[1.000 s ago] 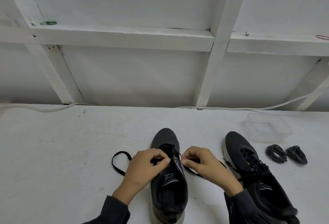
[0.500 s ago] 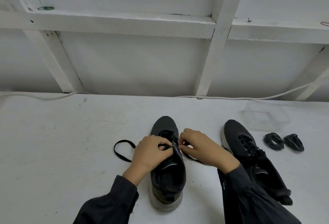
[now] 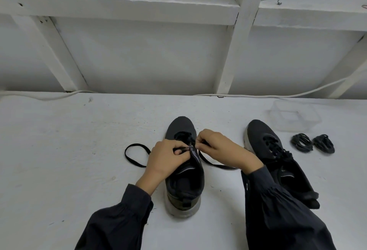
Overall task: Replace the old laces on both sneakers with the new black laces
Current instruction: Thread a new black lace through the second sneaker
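Black lace (image 3: 216, 165) in the pinch of left hand (image 3: 166, 158) and right hand (image 3: 220, 148), atop middle sneaker (image 3: 184, 182).

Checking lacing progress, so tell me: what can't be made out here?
Head view only:
- Centre sneaker eyelets: hidden by the left hand and right hand pinching the black lace.
- Second sneaker inner side: covered by the right sleeve.
- Coiled lace bundles: too small to tell old from new.
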Available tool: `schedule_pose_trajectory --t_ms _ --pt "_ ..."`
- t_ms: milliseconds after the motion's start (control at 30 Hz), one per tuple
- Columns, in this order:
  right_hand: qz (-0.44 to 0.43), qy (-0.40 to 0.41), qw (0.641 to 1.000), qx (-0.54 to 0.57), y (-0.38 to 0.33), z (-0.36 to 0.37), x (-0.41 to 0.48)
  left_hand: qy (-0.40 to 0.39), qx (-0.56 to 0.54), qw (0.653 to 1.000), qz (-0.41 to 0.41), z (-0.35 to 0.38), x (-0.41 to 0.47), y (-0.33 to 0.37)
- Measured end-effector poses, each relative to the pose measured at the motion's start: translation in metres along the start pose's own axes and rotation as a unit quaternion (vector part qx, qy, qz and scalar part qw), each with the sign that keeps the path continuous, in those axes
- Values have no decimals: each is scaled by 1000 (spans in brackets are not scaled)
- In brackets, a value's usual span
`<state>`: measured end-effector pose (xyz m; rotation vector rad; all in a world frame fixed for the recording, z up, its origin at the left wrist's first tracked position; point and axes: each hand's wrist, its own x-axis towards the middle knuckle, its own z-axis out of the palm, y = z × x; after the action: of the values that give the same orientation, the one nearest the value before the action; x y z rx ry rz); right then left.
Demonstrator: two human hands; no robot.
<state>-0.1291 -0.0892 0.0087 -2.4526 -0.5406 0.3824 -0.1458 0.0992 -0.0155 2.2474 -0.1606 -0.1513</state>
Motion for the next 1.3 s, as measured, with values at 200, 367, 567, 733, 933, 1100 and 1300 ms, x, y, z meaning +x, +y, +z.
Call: schedule_pose_trajectory --t_ms 200,367,567,733,933,1100,1300 --pt "9 13 1000 25 1 8 0 6 -28 1000 5 1 -2 -1" --pt "55 74 984 155 0 19 2 15 -3 1000 -12 0 -3 1" --pt "92 64 946 303 -5 20 5 44 21 999 -5 -2 -5 4" --pt "98 79 947 296 -13 10 1 109 -48 993 -10 -11 -3 -1" --pt "48 77 974 207 -23 15 1 97 -101 990 -1 -33 -2 -5" --pt "25 119 976 178 -32 20 8 14 -157 987 14 -33 -6 -6" --pt "43 123 990 59 -31 19 15 9 -181 983 18 -43 -14 -10"
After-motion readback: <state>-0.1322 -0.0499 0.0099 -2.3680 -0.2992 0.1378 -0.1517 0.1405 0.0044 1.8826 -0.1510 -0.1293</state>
